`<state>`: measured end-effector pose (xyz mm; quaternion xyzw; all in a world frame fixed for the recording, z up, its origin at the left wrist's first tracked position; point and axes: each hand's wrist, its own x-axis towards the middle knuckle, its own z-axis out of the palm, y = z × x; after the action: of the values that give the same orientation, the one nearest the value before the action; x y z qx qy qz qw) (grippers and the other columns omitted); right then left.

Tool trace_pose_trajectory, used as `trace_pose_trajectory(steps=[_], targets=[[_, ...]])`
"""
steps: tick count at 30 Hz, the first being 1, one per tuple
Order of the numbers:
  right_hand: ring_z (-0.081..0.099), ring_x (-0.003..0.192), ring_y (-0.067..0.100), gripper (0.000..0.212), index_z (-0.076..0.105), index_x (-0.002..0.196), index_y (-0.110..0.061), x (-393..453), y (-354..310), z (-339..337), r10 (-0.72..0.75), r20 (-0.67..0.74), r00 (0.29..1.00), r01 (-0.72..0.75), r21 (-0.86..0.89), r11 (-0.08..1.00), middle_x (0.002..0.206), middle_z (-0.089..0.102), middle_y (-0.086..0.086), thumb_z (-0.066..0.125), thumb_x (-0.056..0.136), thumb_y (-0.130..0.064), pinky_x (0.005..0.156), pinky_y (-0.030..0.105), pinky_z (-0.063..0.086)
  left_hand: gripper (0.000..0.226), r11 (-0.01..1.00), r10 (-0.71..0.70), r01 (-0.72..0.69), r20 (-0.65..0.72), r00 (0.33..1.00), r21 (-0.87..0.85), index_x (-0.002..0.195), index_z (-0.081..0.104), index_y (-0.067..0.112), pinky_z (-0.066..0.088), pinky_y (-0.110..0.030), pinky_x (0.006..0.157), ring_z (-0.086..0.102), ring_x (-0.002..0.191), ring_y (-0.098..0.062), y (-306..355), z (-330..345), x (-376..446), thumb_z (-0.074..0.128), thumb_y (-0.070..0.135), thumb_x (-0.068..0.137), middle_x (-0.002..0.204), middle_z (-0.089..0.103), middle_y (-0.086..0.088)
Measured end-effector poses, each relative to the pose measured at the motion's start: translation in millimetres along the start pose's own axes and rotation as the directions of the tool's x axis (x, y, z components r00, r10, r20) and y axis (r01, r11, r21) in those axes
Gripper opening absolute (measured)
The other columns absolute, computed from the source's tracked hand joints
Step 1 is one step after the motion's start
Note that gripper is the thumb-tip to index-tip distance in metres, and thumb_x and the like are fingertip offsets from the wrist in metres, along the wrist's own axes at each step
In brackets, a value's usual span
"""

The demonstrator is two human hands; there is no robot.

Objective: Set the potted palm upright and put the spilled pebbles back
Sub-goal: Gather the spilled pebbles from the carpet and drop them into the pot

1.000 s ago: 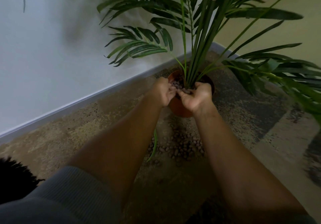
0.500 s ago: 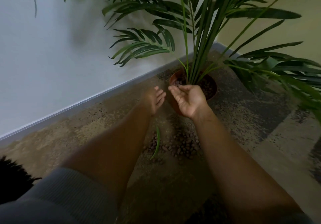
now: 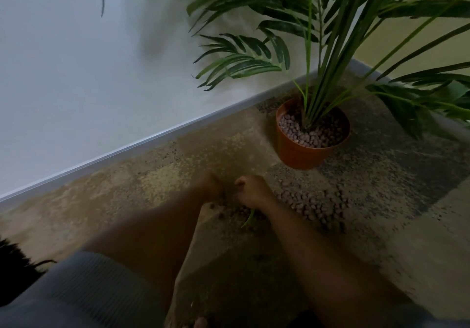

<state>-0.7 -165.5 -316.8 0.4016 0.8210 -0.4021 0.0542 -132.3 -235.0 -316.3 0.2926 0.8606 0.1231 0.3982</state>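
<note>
palm (image 3: 328, 55) is upright, orange pot (image 3: 300, 153) standing flat on the floor (image 3: 142, 182) at about 1 o'clock from the hands, tucked into the room corner. pot top is already covered with pebbles around the stems, so righting looks done; refill is partway by my read.

spilled pebbles (image 3: 314, 207) lie in a loose patch on the floor at 6 o'clock of the pot, between the pot and the person. a stray green leaf (image 3: 248, 219) lies in the patch near the right wrist.

both hands are down at the near-left edge of the patch, close together, likely there to gather another load since that's where the loose pieces are. left hand (image 3: 212, 187) is motion-blurred; cannot tell if its fingers are spread or curled, or if it holds anything. right hand (image 3: 251, 190) shows fingers curled inward, thumb up top; looks like a scoop or pinch at the pebbles under it, but whether anything is inside is hidden.

surface: mottled tan and dark grey floor, rough-looking, pebbles blend into the darker speckle, so stragglers are easy to miss. white wall (image 3: 76, 73) with a pale baseboard (image 3: 152, 137) runs from 9 o'clock up to the corner; second wall, yellowish, at 2 o'clock. grey sleeve (image 3: 76, 289) at lower left. light is dim.
</note>
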Motion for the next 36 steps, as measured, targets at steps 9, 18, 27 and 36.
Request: trace_pose_trajectory(steps=[9,18,27,36], targets=[[0.030,0.137,0.028,0.050,0.052,0.135,-0.014,-5.7,8.2,38.4,-0.167,0.151,0.974,0.221,-0.514,0.829,0.144,0.037,0.008,0.064,0.089,-0.031,0.107,0.041,0.036,0.072,0.882,0.108,-0.164,0.149,0.983,0.441,0.144,0.035,0.017,0.035,-0.038,0.108,0.035,0.133,-0.030,-23.8,11.0,-21.6,0.071,0.028,0.083,0.145,0.032,-0.010],[0.029,0.135,0.027,0.037,0.056,0.133,-0.015,-15.0,17.6,42.9,-0.317,0.154,0.936,0.345,-0.588,0.732,0.144,0.037,0.008,0.049,0.097,-0.015,0.103,0.037,0.037,0.035,0.871,0.262,-0.290,0.123,0.957,0.397,0.122,0.056,0.014,0.042,-0.030,0.095,0.049,0.119,-0.023,-29.8,27.1,-17.7,0.061,0.028,0.091,0.130,0.051,-0.007],[0.036,0.126,0.026,0.046,0.045,0.136,-0.015,-10.3,22.6,50.6,-0.331,0.067,0.941,0.312,-0.550,0.775,0.138,0.036,0.006,0.057,0.092,-0.018,0.092,0.036,0.043,0.027,0.866,0.248,-0.282,0.134,0.959,0.413,0.112,0.065,0.011,0.045,-0.031,0.091,0.058,0.109,-0.023,-24.7,26.9,-17.9,0.058,0.028,0.092,0.115,0.063,-0.008],[0.036,0.135,0.028,0.038,0.053,0.135,-0.013,-10.5,18.0,48.4,-0.249,0.115,0.962,0.272,-0.507,0.818,0.149,0.035,0.011,0.042,0.099,-0.014,0.108,0.037,0.034,0.032,0.877,0.220,-0.255,0.130,0.967,0.407,0.120,0.061,0.014,0.045,-0.031,0.092,0.058,0.111,-0.024,-24.5,25.8,-15.9,0.055,0.030,0.094,0.120,0.062,-0.007]])
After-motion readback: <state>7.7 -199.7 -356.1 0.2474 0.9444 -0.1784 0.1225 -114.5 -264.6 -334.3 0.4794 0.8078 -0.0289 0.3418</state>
